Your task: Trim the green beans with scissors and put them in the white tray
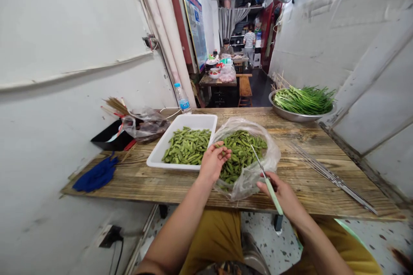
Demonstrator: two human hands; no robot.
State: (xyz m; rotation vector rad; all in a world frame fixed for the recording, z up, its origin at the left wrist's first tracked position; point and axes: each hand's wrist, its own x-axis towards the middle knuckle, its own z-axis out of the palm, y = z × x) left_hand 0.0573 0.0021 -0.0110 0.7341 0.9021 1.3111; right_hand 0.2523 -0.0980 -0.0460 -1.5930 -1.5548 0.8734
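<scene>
Right hand [280, 190] is wrapped round a green-handled blade [273, 195], with bagged pods [238, 152] just past it. Left hand [213, 160] is curled by the pods, can't tell if it's pinching any. White tray [180, 166] is just left of that.

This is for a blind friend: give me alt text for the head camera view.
A person's left hand is over a plastic bag of green pods, while the right hand holds a slim tool with a pale green handle. Left of the bag is a white tray of more pods; a metal bowl of green stems stands at back right.
</scene>
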